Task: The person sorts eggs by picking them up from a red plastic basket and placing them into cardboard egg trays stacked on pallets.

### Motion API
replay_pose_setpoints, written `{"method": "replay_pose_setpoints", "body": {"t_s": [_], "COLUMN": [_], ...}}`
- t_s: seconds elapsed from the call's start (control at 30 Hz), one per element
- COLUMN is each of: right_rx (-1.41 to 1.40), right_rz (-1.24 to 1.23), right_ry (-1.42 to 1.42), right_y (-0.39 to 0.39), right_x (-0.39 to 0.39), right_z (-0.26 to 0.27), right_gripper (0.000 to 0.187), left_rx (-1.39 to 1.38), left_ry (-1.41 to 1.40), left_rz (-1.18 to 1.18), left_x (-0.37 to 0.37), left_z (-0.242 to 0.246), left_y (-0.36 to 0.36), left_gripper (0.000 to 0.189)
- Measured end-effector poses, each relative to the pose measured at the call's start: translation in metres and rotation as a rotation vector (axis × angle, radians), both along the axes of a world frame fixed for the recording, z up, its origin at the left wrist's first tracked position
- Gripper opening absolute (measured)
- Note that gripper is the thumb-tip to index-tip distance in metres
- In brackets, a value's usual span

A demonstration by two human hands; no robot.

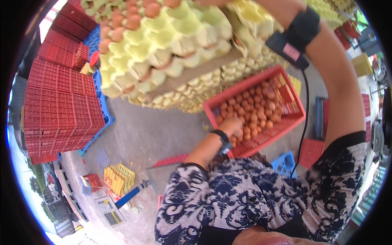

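Observation:
My left hand (235,126) reaches down into a red plastic crate (260,146) and touches the brown eggs (252,107) heaped inside. Its fingers are partly hidden, so whether it grasps an egg cannot be told. My right arm stretches up past stacked pulp egg trays (171,49). Only a blurred bit of my right hand (214,2) shows at the top edge, and what it holds is out of sight. In the top tray, brown eggs (118,33) fill cups on the left, while the nearer cups hold none.
Tall stacks of red crates (64,107) stand on a blue pallet (102,101) at left. A platform scale (109,211) and yellow egg trays (118,179) are at lower left. A blue plastic stool (284,165) stands near my body. A black cable (305,116) hangs from my right wrist.

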State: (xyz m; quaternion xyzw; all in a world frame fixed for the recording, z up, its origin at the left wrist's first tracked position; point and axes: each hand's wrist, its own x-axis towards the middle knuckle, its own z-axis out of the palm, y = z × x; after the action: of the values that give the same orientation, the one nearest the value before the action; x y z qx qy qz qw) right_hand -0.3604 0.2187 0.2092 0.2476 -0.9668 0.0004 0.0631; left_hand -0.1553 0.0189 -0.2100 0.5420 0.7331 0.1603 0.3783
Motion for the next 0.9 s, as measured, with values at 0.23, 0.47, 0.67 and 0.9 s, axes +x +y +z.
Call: {"method": "replay_pose_setpoints", "body": {"t_s": [0.23, 0.47, 0.67, 0.9], "right_rx": [0.09, -0.492, -0.849, -0.233], "right_rz": [-0.082, -0.156, -0.209, -0.248], "right_ry": [0.033, -0.052, -0.171, -0.143], "right_y": [-0.02, 0.027, 0.028, 0.015], "right_x": [-0.005, -0.025, -0.069, -0.064], "right_z": [-0.019, -0.011, 0.001, -0.017], "right_gripper": [0.025, 0.031, 0.032, 0.048], "left_rx": [-0.352, 0.762, 0.71, 0.178], "left_ry": [-0.387, -0.264, 0.911, 0.563], "left_rz": [0.122, 0.306, 0.551, 0.355], "left_x": [-0.027, -0.123, -0.257, -0.338], "left_z": [-0.008, 0.281, 0.385, 0.406], "left_y": [-0.013, -0.092, -0.162, -0.16], "left_gripper": [0.027, 0.025, 0.036, 0.045]}}
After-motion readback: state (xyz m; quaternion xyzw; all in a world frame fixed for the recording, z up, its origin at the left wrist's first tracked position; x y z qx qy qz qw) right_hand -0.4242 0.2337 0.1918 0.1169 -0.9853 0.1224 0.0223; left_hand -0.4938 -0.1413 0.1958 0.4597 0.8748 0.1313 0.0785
